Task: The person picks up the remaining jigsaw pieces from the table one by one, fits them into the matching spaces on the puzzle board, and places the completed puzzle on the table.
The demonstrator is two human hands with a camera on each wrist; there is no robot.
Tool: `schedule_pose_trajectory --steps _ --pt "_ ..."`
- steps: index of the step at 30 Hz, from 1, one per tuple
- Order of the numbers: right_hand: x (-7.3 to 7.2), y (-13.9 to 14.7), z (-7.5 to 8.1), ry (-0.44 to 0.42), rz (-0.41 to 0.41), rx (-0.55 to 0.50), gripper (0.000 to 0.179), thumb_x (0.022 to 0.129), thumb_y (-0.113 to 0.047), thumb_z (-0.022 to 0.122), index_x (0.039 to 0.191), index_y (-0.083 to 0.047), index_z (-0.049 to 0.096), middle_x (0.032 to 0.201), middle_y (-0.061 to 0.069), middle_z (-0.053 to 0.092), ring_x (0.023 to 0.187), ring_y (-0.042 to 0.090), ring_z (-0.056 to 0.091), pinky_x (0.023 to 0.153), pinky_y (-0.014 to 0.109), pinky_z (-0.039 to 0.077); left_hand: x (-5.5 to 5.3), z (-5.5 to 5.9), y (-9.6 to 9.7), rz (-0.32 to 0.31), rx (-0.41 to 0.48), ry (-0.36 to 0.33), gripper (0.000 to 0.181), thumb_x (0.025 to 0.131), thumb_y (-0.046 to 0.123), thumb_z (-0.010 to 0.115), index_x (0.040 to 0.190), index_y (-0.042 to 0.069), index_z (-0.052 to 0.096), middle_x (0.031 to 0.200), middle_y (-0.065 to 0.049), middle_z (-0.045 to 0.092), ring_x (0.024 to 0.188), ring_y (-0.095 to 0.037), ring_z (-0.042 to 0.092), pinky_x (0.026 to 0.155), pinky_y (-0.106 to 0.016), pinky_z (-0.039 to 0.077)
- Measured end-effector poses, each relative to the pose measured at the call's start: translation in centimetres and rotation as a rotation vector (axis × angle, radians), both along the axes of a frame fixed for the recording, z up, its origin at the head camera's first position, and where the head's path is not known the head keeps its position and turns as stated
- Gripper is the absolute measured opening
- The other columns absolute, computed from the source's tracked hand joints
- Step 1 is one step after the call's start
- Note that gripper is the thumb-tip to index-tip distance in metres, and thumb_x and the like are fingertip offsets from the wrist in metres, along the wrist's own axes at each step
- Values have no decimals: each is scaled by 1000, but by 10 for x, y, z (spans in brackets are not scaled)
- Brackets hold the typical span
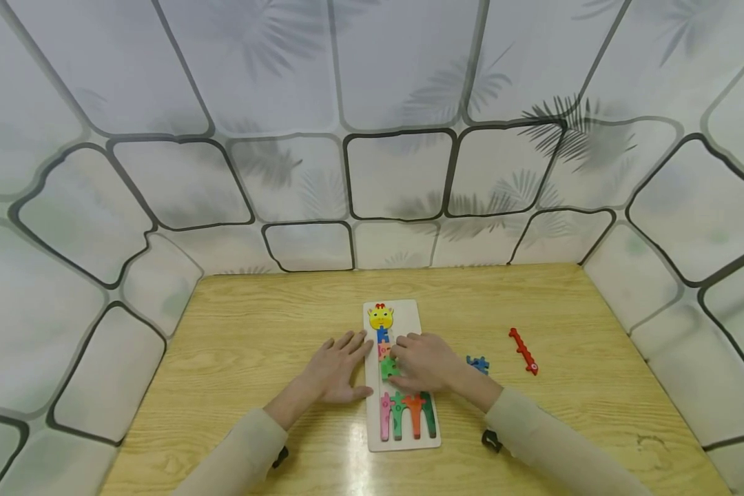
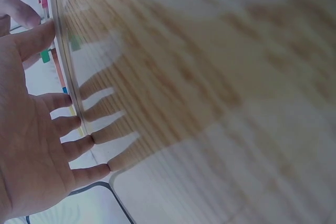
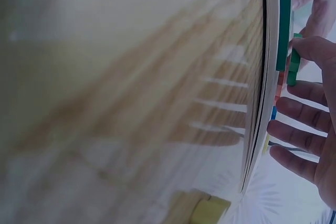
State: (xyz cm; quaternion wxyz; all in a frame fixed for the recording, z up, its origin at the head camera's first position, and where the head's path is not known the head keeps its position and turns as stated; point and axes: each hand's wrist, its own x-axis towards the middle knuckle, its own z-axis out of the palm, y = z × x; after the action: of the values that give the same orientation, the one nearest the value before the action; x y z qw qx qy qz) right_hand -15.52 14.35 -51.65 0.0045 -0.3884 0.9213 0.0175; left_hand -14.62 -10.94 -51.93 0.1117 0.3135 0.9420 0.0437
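A white giraffe puzzle board (image 1: 403, 444) lies upright before me on the table. A yellow giraffe head (image 1: 381, 317) sits at its top. Below are blue (image 1: 382, 335) and pink (image 1: 384, 350) neck pieces, and several coloured leg pieces (image 1: 415, 415) fill the bottom. My right hand (image 1: 426, 362) reaches over the board from the right and pinches a green puzzle piece (image 3: 294, 65) between thumb and index finger. My left hand (image 1: 337, 368) rests at the board's left edge, fingers spread and touching its rim. My right hand partly hides the board's middle.
Right of the board, close to my right wrist, lies a blue puzzle piece (image 1: 479, 364). Farther right is a long red piece (image 1: 523, 351). A yellowish block (image 3: 210, 211) shows low in the right wrist view. Patterned walls (image 1: 397, 172) enclose the wooden table (image 1: 273, 303).
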Motion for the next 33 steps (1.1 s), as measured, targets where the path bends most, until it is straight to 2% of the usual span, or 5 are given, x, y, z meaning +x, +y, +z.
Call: schedule_pose_trajectory --steps 7,15,33 --pt "-1 -4 2 -18 -10 24 55 97 -67 60 123 -20 72 116 -1 74 102 16 71 87 34 61 0 0 0 -6 -9 14 95 93 72 57 166 15 34 175 -12 30 159 -40 35 125 -63 37" --pt "-2 -6 5 -42 -28 46 55 97 -68 60 122 -20 72 116 -1 73 102 16 70 87 35 61 0 0 0 0 2 -5 95 93 71 58 167 15 33 176 -12 29 160 -40 34 125 -64 36" --pt "-4 -8 0 8 -1 50 51 97 -69 59 115 -22 70 110 -3 73 95 14 68 82 32 60 0 -1 -1 -6 -4 12 95 93 71 57 166 15 33 176 -11 29 160 -39 35 125 -64 36"
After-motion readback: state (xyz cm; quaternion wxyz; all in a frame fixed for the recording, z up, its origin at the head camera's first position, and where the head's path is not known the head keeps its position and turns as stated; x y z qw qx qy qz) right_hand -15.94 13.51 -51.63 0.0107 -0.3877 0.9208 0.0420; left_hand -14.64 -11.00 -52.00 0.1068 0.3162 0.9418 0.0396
